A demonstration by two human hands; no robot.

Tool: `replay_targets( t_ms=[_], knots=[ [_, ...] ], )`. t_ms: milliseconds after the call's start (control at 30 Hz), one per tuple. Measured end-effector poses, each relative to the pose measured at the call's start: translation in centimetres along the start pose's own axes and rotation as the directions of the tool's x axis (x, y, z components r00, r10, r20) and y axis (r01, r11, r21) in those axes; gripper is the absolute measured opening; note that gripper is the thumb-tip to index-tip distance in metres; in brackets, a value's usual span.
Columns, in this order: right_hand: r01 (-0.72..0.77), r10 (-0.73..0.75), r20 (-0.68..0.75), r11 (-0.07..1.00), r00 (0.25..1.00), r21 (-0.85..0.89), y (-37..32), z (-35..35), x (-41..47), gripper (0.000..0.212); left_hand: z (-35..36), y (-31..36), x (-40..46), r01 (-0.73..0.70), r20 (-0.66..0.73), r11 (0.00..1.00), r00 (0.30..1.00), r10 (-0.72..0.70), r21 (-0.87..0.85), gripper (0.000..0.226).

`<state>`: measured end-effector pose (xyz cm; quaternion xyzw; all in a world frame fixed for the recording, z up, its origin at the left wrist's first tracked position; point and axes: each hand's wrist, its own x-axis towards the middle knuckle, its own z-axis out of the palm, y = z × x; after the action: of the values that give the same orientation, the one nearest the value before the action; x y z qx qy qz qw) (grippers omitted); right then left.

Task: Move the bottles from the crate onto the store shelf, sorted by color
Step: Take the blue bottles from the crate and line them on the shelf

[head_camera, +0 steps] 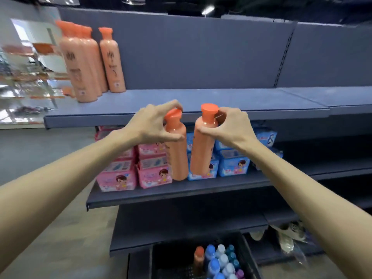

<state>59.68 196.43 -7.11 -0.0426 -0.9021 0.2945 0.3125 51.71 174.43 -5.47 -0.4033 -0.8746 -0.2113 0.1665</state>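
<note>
While both forearms reach forward and up from the lower corners of the view, the left hand [150, 122] grips the neck of an orange bottle [177, 150], its fingers curled over the orange cap and its thumb pressed across the shoulder. Beside it, the right hand [231, 127] grips a second orange bottle [203, 146] the same way, thumb on the near side of the shoulder and fingers wrapped behind the neck. Both bottles hang nearly upright and close together without clearly touching, held in the air just in front of the edge of the upper grey shelf [221, 101]. Each is a tall, slim, salmon-orange bottle with a brighter orange flat-topped cap. On that shelf, far to the left, stands a cluster of matching orange bottles [88, 63]. Behind the held bottles, the shelf below carries pink packs [120, 180] on the left and blue packs [231, 164] on the right. Down at the floor, a dark crate [161, 256] holds one orange, several blue, pale, teal and purple bottles [219, 260].
</note>
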Motion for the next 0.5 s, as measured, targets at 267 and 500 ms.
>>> replay_targets(
  t_ms=[267, 500],
  knots=[
    [0.025, -0.018, -0.124, 0.998, 0.992, 0.052, -6.7, -5.0, 8.1, 0.040, -9.4, 0.5, 5.3, 0.055, -0.328, 0.987, 0.939, -0.103, -0.153, 0.051],
    [-0.001, 0.008, -0.171, 0.999, 0.985, 0.042, -10.3, -4.3, 13.6, 0.045, -12.1, -0.6, 9.1, 0.123, -0.428, 0.984, 0.888, -0.166, -0.126, 0.051]
  ],
)
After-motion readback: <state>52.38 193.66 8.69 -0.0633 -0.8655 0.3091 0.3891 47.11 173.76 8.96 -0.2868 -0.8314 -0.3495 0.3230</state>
